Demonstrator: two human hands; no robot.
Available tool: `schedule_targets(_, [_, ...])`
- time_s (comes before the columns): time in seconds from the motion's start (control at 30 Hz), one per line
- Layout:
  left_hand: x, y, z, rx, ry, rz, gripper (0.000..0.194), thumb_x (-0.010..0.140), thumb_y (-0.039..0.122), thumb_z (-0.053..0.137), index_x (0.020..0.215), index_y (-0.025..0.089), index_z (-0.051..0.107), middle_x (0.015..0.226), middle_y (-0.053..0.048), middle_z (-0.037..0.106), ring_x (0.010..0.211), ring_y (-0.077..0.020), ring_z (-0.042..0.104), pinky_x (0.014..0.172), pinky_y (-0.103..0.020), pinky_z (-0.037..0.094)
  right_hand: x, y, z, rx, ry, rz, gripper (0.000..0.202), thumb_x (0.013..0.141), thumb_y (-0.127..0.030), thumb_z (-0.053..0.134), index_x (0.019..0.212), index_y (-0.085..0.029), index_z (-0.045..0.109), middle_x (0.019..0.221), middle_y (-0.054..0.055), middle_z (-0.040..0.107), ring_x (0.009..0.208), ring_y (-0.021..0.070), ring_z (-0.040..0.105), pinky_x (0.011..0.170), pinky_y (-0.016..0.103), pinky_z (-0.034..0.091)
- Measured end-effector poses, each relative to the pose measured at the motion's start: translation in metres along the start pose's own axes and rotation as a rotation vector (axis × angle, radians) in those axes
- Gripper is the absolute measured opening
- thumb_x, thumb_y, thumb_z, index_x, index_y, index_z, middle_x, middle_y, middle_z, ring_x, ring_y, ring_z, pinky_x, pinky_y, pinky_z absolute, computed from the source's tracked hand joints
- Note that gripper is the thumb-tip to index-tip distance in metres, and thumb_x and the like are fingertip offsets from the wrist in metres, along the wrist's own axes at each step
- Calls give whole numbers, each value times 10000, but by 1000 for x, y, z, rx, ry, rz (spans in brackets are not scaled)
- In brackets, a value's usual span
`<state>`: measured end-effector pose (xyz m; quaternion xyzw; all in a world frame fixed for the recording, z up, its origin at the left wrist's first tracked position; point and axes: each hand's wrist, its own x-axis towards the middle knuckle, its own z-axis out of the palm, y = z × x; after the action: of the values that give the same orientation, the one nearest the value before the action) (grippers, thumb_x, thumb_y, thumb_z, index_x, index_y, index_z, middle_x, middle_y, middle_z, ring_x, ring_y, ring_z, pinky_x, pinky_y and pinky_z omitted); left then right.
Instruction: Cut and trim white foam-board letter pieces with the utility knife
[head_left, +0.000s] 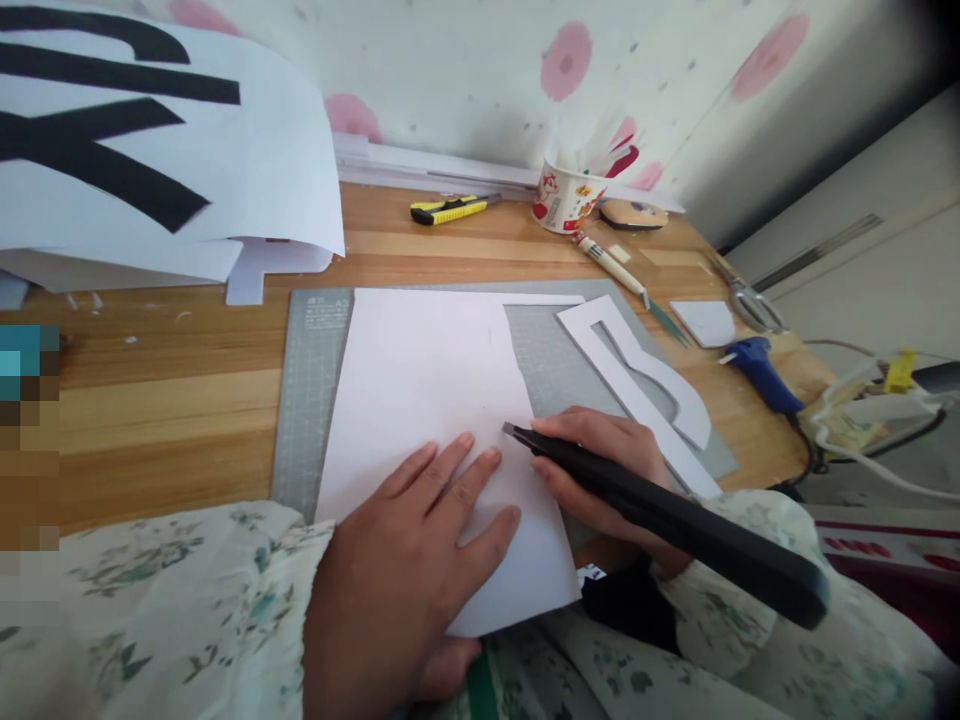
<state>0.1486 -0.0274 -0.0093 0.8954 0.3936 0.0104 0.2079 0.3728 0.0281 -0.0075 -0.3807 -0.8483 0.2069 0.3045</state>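
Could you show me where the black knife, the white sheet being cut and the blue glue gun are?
black knife (660, 505): head view, middle of its handle.
white sheet (420, 380): head view, bare middle of the paper.
blue glue gun (761, 368): head view, on its body.

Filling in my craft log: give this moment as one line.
left hand: flat on white sheet | right hand: grip on black knife, blade at sheet edge | under: cutting mat

Left of my left hand (420, 560) the bare wooden desk (165, 400) gives me open passage, while on the right the white cutout strip (645, 385), blue glue gun (761, 370) and tangled cables (862, 420) crowd my right hand (600, 465) with its black knife (660, 515).
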Motion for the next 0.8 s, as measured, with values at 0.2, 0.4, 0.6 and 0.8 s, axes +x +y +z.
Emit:
schedule_targets(0.2, [1, 0, 1, 8, -12, 3, 842, 629, 534, 773, 1381, 288, 483, 1568, -185, 254, 1440, -391, 188, 1143, -581, 191, -7, -1, -1, -12, 6, 3, 243, 824, -164, 619, 1056, -229, 588, 794, 15, 695, 697, 160, 669, 601, 261, 541])
schedule_targets(0.4, [2, 1, -1, 18, -10, -10, 830, 625, 522, 779, 1372, 298, 494, 1575, -165, 251, 1442, -382, 195, 1149, -569, 185, -12, -2, -5, -32, -10, -22, 260, 831, -165, 604, 1080, -235, 578, 800, 18, 695, 689, 166, 679, 584, 271, 552])
schedule_targets(0.6, [2, 0, -2, 17, -12, 3, 828, 631, 516, 778, 1376, 292, 494, 1573, -175, 251, 1432, -404, 211, 1141, -589, 194, -21, -4, -10, -40, -42, 8, 341, 821, -171, 614, 1135, -295, 561, 831, 28, 696, 705, 208, 687, 585, 331, 575])
schedule_targets(0.8, [0, 0, 0, 26, 14, 3, 806, 643, 515, 771, 1370, 295, 504, 1573, -165, 258, 1432, -401, 217, 1146, -580, 192, -32, -3, -13, -46, -48, 12, 406, 820, -171, 612, 1187, -328, 538, 828, 22, 697, 698, 218, 693, 575, 350, 574])
